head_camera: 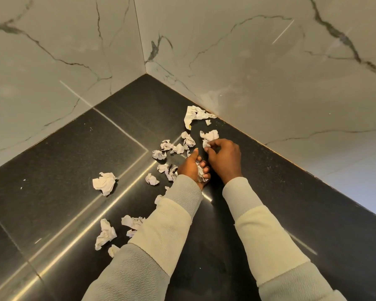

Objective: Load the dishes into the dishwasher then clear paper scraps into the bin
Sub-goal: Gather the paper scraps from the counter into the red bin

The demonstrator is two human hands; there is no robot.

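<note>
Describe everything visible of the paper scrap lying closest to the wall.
The paper scrap is white, crumpled and partly opened out, so it is longer than the balled pieces nearby. There is a small yellowish mark at its lower tip. It looks like thin paper. It lies on the dark polished surface, its right end reaching the foot of the marble wall. A tiny scrap lies just beside that end. No hand touches it; the right hand pinches a smaller scrap.
</note>
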